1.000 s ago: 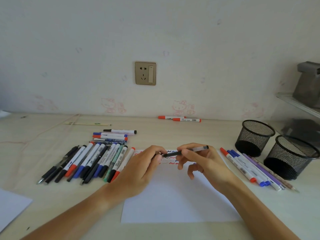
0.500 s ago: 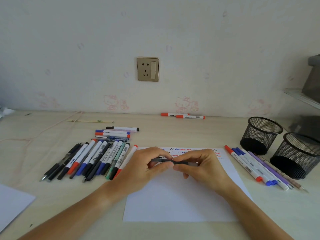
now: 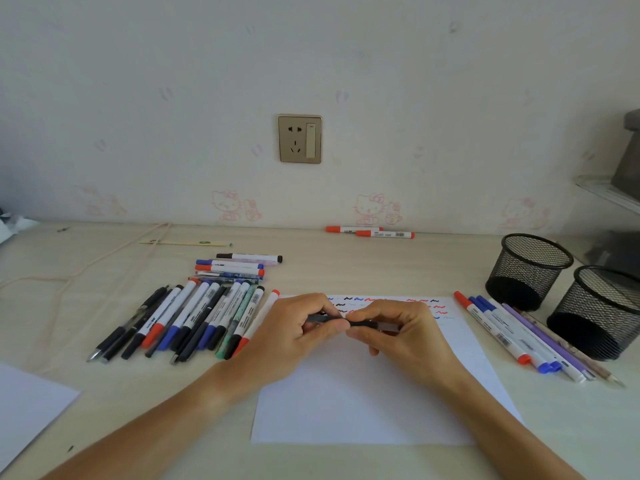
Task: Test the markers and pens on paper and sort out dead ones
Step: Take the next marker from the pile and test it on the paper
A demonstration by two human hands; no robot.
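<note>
A dark pen lies level between both hands above the white paper. My left hand pinches its left end. My right hand grips the right end, fingers curled round it. The middle of the pen shows; both ends are hidden by fingers. Red, blue and black squiggles run along the paper's far edge. A fan of several markers and pens lies left of the paper. Another row of markers and pens lies to the right.
Two black mesh cups stand at the right. A small stack of markers lies behind the left fan. Two red markers rest by the wall. A second sheet sits at the left edge. A cord trails far left.
The pen went from tilted up in my right hand to level, and both hands closed in on it. Since half a second ago they have barely moved.
</note>
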